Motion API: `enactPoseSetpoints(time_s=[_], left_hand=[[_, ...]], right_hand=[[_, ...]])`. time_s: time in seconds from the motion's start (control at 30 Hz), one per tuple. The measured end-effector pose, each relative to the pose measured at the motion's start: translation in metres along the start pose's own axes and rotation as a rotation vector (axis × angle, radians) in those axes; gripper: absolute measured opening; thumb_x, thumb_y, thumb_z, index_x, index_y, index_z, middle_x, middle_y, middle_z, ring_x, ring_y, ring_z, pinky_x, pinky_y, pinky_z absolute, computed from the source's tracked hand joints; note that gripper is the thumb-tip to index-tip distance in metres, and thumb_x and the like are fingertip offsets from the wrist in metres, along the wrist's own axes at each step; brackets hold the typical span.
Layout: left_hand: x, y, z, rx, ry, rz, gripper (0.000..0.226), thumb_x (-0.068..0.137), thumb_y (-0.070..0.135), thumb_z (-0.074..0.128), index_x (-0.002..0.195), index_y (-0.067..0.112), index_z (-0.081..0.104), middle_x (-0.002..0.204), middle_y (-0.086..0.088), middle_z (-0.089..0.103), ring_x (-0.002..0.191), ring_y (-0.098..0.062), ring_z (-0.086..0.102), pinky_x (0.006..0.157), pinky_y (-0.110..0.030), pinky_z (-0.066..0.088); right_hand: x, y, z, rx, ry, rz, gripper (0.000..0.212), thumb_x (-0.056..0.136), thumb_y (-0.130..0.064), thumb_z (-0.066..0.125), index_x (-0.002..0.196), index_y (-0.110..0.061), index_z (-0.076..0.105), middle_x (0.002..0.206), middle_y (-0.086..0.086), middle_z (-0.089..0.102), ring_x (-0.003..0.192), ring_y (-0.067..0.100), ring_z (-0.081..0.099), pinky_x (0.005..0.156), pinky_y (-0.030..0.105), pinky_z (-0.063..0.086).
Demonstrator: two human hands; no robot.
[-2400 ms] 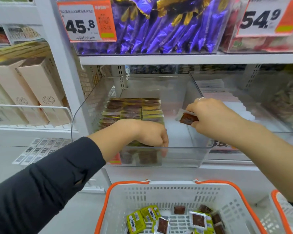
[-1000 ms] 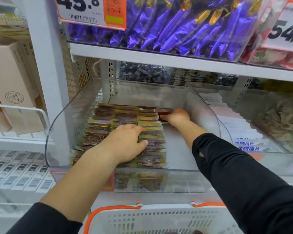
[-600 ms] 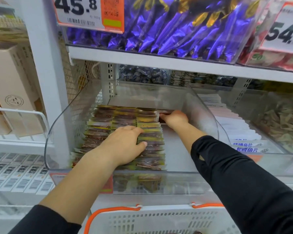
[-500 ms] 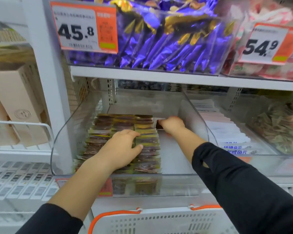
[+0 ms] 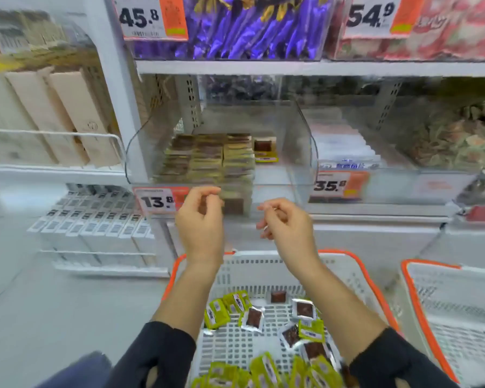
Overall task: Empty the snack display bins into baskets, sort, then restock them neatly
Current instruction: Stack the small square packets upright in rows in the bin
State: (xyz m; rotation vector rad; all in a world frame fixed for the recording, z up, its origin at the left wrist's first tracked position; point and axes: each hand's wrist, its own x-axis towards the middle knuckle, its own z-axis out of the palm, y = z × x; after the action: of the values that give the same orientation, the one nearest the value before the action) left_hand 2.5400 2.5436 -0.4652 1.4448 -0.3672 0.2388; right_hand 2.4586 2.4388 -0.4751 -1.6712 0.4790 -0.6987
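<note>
Both hands' grip seemingly empty, above basket [image 5: 356, 264]

Both forearms are bare. Each arm wears a black long sleeve pushed up toward the elbow: left sleeve [image 5: 157, 357], right sleeve [image 5: 395, 359]. The fabric is plain and bunched into soft folds. Left hand [image 5: 200, 222] and right hand [image 5: 287, 228] are ungloved.

Both hands [image 5: 200, 224] [image 5: 287, 226] hover empty above the snack basket [image 5: 356, 264].
</note>
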Motion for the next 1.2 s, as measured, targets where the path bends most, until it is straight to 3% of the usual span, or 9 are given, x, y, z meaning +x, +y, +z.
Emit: enactPoseSetpoints(time_s=[0.1, 0.23, 0.4, 0.53, 0.6, 0.7, 0.9, 1.03, 1.2], left_hand=[[-0.067, -0.065, -0.013, 0.166, -0.092, -0.241, 0.021, 0.084, 0.015, 0.053, 0.075, 0.031, 0.063, 0.066, 0.007, 0.065, 0.058, -0.011, 0.055, 0.058, -0.026, 0.045], [-0.127, -0.153, -0.052, 0.802, -0.642, -0.572, 0.018, 0.094, 0.017, 0.051, 0.102, 0.017, 0.067, 0.093, -0.003, 0.068, 0.084, -0.02, 0.059, 0.067, -0.024, 0.036], [-0.157, -0.223, -0.088, 1.219, -1.23, -0.774, 0.041, 0.096, 0.025, 0.049, 0.133, 0.006, 0.049, 0.142, -0.01, 0.045, 0.128, -0.025, 0.046, 0.097, -0.029, 0.038], [-0.162, -0.253, -0.092, 1.345, -1.193, -0.893, 0.068, 0.089, 0.032, 0.061, 0.145, 0.009, 0.03, 0.146, -0.013, 0.038, 0.129, -0.028, 0.045, 0.098, -0.035, 0.044], [-0.169, -0.268, -0.096, 1.324, -1.205, -1.016, 0.094, 0.083, 0.045, 0.068, 0.151, 0.009, 0.015, 0.154, -0.014, 0.026, 0.137, -0.031, 0.035, 0.106, -0.039, 0.04], [-0.193, -0.282, -0.099, 1.374, -1.264, -1.106, 0.132, 0.067, 0.066, 0.073, 0.153, 0.013, -0.011, 0.159, -0.02, 0.009, 0.144, -0.037, 0.021, 0.112, -0.047, 0.034], [-0.217, -0.282, -0.078, 1.398, -1.259, -1.002, 0.122, 0.077, 0.056, 0.071, 0.152, 0.016, -0.015, 0.157, -0.029, 0.006, 0.143, -0.043, 0.019, 0.111, -0.045, 0.035], [-0.217, -0.278, -0.066, 1.173, -1.186, -1.018, 0.085, 0.081, 0.05, 0.064, 0.15, 0.023, 0.02, 0.151, -0.022, 0.024, 0.133, -0.036, 0.039, 0.102, -0.037, 0.037], [-0.213, -0.266, -0.061, 1.049, -1.184, -1.013, 0.064, 0.081, 0.044, 0.065, 0.138, 0.025, 0.041, 0.147, -0.018, 0.024, 0.124, -0.034, 0.047, 0.098, -0.036, 0.042]], right_hand=[[-0.035, 0.094, -0.006, -0.194, -0.086, 0.257, 0.02, 0.094, -0.015, 0.057, 0.077, -0.022, 0.064, 0.061, -0.003, 0.065, 0.05, 0.009, 0.061, 0.059, 0.029, 0.051], [-0.087, 0.207, -0.039, -0.583, -0.269, 0.487, 0.029, 0.092, -0.021, 0.056, 0.063, -0.025, 0.059, 0.076, 0.01, 0.071, 0.078, 0.032, 0.068, 0.071, 0.039, 0.053], [-0.124, 0.274, -0.07, -0.943, -0.715, 0.791, 0.023, 0.093, -0.025, 0.053, 0.087, -0.006, 0.064, 0.09, 0.011, 0.065, 0.1, 0.029, 0.064, 0.068, 0.029, 0.044], [-0.135, 0.296, -0.071, -1.206, -0.724, 0.907, 0.085, 0.084, -0.059, 0.06, 0.145, -0.008, 0.029, 0.145, 0.015, 0.04, 0.136, 0.032, 0.037, 0.103, 0.04, 0.038], [-0.135, 0.304, -0.072, -1.164, -0.651, 1.089, 0.117, 0.076, -0.065, 0.066, 0.153, -0.01, -0.003, 0.158, 0.02, 0.01, 0.144, 0.039, 0.019, 0.11, 0.046, 0.031], [-0.136, 0.317, -0.072, -1.063, -0.656, 1.209, 0.141, 0.064, -0.071, 0.071, 0.147, -0.015, -0.028, 0.159, 0.025, -0.003, 0.14, 0.041, 0.029, 0.108, 0.045, 0.038], [-0.136, 0.309, -0.046, -1.156, -0.699, 0.991, 0.117, 0.075, -0.058, 0.072, 0.152, -0.012, -0.001, 0.157, 0.027, 0.0, 0.135, 0.04, 0.037, 0.103, 0.042, 0.043], [-0.14, 0.306, -0.016, -1.084, -0.758, 0.921, 0.104, 0.076, -0.053, 0.074, 0.151, -0.018, 0.011, 0.155, 0.022, 0.014, 0.131, 0.038, 0.041, 0.098, 0.042, 0.047], [-0.14, 0.303, -0.009, -1.062, -0.756, 0.885, 0.116, 0.075, -0.054, 0.075, 0.154, -0.02, -0.003, 0.156, 0.019, 0.013, 0.137, 0.038, 0.033, 0.106, 0.043, 0.04]])
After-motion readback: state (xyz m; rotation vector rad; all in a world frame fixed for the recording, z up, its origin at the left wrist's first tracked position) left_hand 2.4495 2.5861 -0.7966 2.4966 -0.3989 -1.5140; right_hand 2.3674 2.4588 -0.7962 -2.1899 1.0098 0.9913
